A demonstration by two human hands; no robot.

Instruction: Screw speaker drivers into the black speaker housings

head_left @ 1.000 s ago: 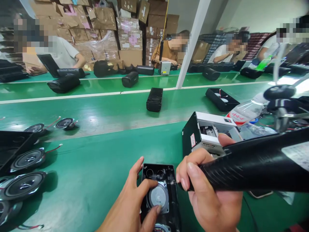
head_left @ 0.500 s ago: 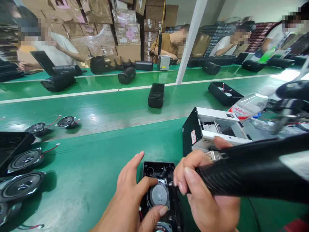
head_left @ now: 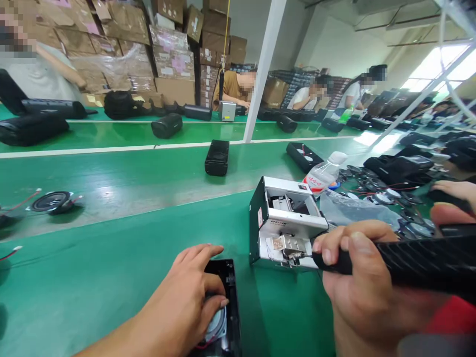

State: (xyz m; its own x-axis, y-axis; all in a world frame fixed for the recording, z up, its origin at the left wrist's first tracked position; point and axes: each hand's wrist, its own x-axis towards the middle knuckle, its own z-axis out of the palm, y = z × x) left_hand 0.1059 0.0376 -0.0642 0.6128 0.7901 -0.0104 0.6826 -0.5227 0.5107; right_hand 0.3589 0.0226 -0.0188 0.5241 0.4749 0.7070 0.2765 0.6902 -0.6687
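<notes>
My left hand [head_left: 182, 297] is over an open black speaker box [head_left: 232, 307], its fingers across the box's far end and its thumb by a round silver-backed speaker driver [head_left: 217, 325] inside. Much of the box is hidden under that hand. In my right hand [head_left: 366, 267] is a black electric screwdriver [head_left: 420, 258], held nearly level with its tip pointing left. The tip meets the metal pick-up block [head_left: 292, 244] on the front of a black and white screw feeder [head_left: 297, 218]. Whether a screw sits on the tip is too small to tell.
A plastic bottle [head_left: 323, 171] and a clear bag [head_left: 357, 210] lie behind the feeder, with loose drivers [head_left: 383, 198] beyond. Other speaker boxes [head_left: 217, 157] stand along the green bench. A driver [head_left: 52, 202] lies at left. Another person's hand [head_left: 455, 191] shows far right.
My right hand has moved the screwdriver from beside the speaker box to the feeder's block. My left hand stays on the box, fingers drawn closer over it. The view has swung right.
</notes>
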